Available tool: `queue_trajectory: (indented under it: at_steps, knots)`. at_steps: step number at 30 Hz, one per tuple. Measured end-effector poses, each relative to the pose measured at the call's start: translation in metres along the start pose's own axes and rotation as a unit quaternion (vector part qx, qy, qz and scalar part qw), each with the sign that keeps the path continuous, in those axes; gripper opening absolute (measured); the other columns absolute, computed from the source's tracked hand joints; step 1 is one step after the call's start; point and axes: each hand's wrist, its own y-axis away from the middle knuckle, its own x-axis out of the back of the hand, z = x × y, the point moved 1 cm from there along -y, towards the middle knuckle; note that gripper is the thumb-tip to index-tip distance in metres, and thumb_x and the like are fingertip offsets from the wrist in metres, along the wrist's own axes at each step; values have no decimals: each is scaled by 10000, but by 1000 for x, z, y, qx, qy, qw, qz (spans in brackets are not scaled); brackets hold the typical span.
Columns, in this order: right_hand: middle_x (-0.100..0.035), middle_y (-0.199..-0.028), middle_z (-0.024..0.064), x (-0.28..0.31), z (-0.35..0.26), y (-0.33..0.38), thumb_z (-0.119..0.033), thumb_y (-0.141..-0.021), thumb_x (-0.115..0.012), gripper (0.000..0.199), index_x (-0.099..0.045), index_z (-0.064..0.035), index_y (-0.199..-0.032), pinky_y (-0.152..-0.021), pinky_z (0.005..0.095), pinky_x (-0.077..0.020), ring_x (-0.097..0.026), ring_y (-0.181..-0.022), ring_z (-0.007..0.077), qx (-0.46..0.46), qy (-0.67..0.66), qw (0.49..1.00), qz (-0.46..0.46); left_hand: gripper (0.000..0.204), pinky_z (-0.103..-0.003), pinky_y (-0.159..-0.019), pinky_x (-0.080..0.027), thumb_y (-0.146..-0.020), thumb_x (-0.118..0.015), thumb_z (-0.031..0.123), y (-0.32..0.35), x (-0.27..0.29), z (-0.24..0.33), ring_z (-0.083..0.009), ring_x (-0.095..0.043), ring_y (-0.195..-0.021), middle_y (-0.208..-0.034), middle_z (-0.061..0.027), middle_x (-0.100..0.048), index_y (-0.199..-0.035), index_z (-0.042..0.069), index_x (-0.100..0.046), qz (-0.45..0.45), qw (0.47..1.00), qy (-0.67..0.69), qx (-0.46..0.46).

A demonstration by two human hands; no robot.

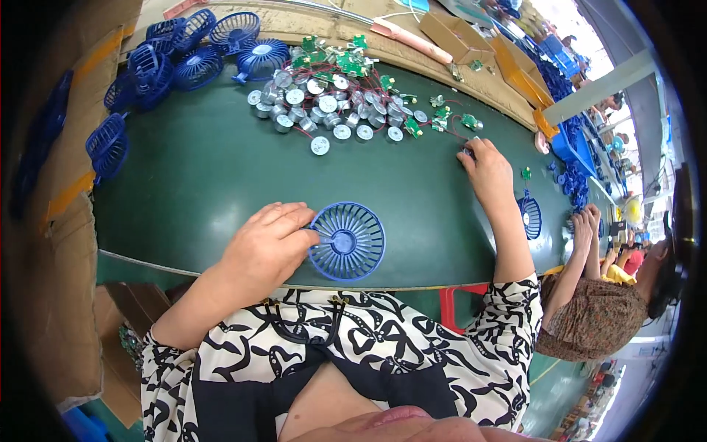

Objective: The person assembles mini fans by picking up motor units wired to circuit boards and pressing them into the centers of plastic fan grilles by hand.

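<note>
My left hand (269,247) grips a round blue plastic fan guard (346,241) by its left side, close to the table's near edge. The guard's ribs and round hub face up. Farther right, the fingers of my right hand (487,171) are closed on a small silver motor (469,152), mostly hidden by the fingertips. A red wire runs beside it, near a green circuit board (470,122). Beyond both hands lies a heap of silver motors (328,104) with red wires and green circuit boards (353,65).
Several blue fan guards (197,68) are piled at the far left of the green table (199,177). A fan guard with a board (530,217) lies right of my right forearm. Cardboard boxes (456,37) stand at the back. At the right, a co-worker's hands (585,225) handle blue parts.
</note>
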Motion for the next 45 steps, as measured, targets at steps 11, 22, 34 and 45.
queue_trajectory:
  at_steps: [11,22,34,45]
  knots:
    - [-626,-818,66,51,-103,53,-64,-778,-751,220,-670,10,-969,-630,252,-462,-579,-696,139,32,-369,928,-36,155,-486,-968,-465,-812,-684,119,4,2,-2,-306,-586,-1121,-1111,-124,-620,-945,61,-629,-13,1000,-11,-15]
    - [-565,-852,43,45,-170,60,-214,-742,-763,316,-652,-84,-1008,-676,369,-409,-536,-781,237,321,-176,927,-80,250,-457,-952,-491,-725,-734,38,5,1,-4,-312,-621,-1060,-1076,-118,-634,-959,54,-645,31,999,20,0]
    - [-557,-846,46,46,-176,51,-176,-726,-758,322,-656,-95,-1020,-657,372,-405,-571,-775,235,350,-187,908,-134,217,-461,-957,-493,-734,-724,49,8,-2,-4,-307,-625,-1073,-1088,-127,-648,-942,49,-663,28,999,16,-9]
    - [-577,-962,63,43,-171,49,-238,-787,-725,350,-634,-77,-1085,-698,369,-435,-604,-855,249,343,-197,905,-156,224,-447,-947,-498,-721,-718,63,4,0,-8,-306,-629,-1062,-1071,-121,-658,-939,44,-667,32,999,10,-9]
